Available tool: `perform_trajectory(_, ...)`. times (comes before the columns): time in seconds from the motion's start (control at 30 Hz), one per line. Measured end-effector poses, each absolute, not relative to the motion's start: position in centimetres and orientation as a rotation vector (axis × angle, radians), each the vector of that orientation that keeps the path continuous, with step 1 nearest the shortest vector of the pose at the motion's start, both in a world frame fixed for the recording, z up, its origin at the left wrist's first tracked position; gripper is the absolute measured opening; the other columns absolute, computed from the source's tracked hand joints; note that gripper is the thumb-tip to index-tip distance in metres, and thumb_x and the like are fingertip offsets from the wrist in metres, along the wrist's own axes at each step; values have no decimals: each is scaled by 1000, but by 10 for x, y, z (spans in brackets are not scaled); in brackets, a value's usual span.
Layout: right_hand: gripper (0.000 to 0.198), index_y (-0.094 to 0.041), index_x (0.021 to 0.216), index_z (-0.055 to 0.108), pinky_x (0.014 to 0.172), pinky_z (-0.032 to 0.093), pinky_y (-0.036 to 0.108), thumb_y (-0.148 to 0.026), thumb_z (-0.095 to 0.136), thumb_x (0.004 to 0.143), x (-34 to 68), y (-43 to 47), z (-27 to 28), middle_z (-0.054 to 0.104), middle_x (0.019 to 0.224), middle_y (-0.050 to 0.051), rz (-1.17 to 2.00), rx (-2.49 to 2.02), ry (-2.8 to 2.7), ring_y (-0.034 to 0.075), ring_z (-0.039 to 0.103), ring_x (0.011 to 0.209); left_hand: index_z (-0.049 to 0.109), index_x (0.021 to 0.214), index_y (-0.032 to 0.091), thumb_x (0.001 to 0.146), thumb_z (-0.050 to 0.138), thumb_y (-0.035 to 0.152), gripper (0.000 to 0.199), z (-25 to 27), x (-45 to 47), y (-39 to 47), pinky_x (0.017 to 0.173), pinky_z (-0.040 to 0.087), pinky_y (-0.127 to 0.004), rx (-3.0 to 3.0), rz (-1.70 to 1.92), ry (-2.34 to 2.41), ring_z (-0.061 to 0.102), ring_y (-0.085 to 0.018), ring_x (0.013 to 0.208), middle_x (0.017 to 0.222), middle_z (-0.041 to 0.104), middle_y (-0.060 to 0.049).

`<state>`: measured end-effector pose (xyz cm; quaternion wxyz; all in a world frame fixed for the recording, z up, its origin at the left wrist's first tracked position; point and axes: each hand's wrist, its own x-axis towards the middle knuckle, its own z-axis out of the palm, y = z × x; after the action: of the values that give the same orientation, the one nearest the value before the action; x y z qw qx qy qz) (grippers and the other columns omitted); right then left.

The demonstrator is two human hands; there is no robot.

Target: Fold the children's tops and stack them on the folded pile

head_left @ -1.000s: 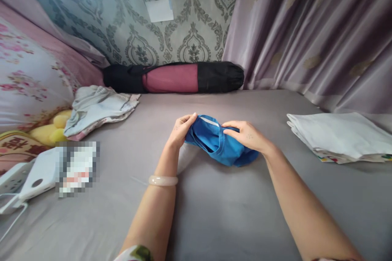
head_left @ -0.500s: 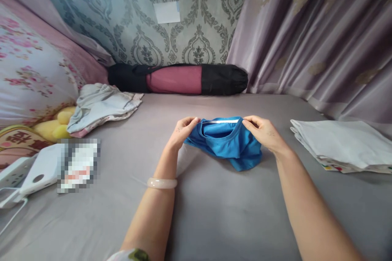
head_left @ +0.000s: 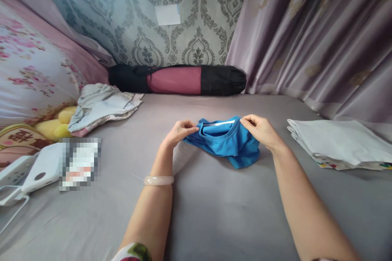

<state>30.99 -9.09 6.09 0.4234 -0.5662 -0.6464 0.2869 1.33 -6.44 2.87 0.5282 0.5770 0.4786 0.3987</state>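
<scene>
A blue T-shirt [head_left: 228, 143] is bunched up over the grey bed sheet [head_left: 232, 208], its round neckline facing up and a white strip along the inside of the collar. My left hand [head_left: 181, 131] pinches the shirt near the left side of the neckline between thumb and fingers. On the opposite side my right hand [head_left: 258, 128] pinches the fabric by the right end of the collar. The lower part of the shirt hangs in loose folds towards me. A pale bangle [head_left: 158, 180] circles my left forearm.
Folded white cloth [head_left: 339, 140] lies at the right. Crumpled pale clothing [head_left: 104, 106], a yellow plush toy [head_left: 55, 126] and a white power strip [head_left: 14, 173] are at the left. A black-and-maroon long bag [head_left: 174, 79] lies along the patterned wall.
The shirt and both hands have shifted very slightly left in view. My left fingers have moved a little on the collar, and the neckline's left side has sagged inward. Both hands still hold it.
</scene>
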Motion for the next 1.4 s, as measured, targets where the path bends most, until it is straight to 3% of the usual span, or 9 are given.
perform_trajectory(0.27,38,-19,85,70,77,52,32,-53,71,67,313,-103,67,73,84,4,957,-1404,-1550,19,66,80,70,74,14,52,84,52,47,33,11,-63,60,42,-24,1233,1140,1118,55,-12,60,65,64,-2)
perform_trajectory(0.4,34,-20,77,72,75,53,32,-51,72,66,312,-112,76,74,77,2,913,-1437,-1551,20,66,78,66,74,14,48,84,54,50,45,13,-68,66,46,-27,1183,1272,1071,57,-13,62,65,62,-1)
perform_trajectory(0.67,37,-20,84,74,66,53,30,-52,77,65,300,-132,131,73,74,1,869,-1255,-1536,17,65,69,58,78,19,72,71,44,29,114,0,-91,48,30,-19,1437,1537,970,41,-8,52,61,49,5)
perform_trajectory(0.93,35,-21,83,77,64,58,34,-47,85,59,305,-152,229,75,79,4,804,-1165,-1617,21,69,69,71,84,17,69,81,26,21,224,-48,-119,56,45,-23,1670,1108,924,59,-15,63,69,62,-2)
perform_trajectory(1.1,29,-22,77,77,58,56,35,-43,86,59,301,-150,240,73,70,4,733,-1237,-1738,22,67,65,74,84,16,59,85,16,27,243,-67,-121,62,52,-30,1635,897,935,67,-23,72,71,68,-6)
perform_trajectory(1.2,28,-22,74,77,58,54,34,-44,85,59,302,-145,242,73,69,3,636,-1254,-1840,22,66,65,73,74,19,57,84,21,20,239,-68,-114,60,52,-29,1849,1168,1022,65,-21,68,64,64,-3)
perform_trajectory(1.27,30,-23,75,76,61,53,34,-49,82,62,303,-142,249,73,71,3,491,-1190,-1833,22,66,69,71,73,19,63,79,28,15,239,-63,-109,62,51,-28,2004,1457,1067,63,-19,69,64,62,-1)
perform_trajectory(1.4,30,-26,84,75,72,52,37,-54,71,75,299,-134,263,73,82,3,63,-1055,-1716,25,66,82,70,91,18,79,63,30,18,247,-43,-106,80,49,-31,2155,1983,1120,60,-18,85,83,63,-3)
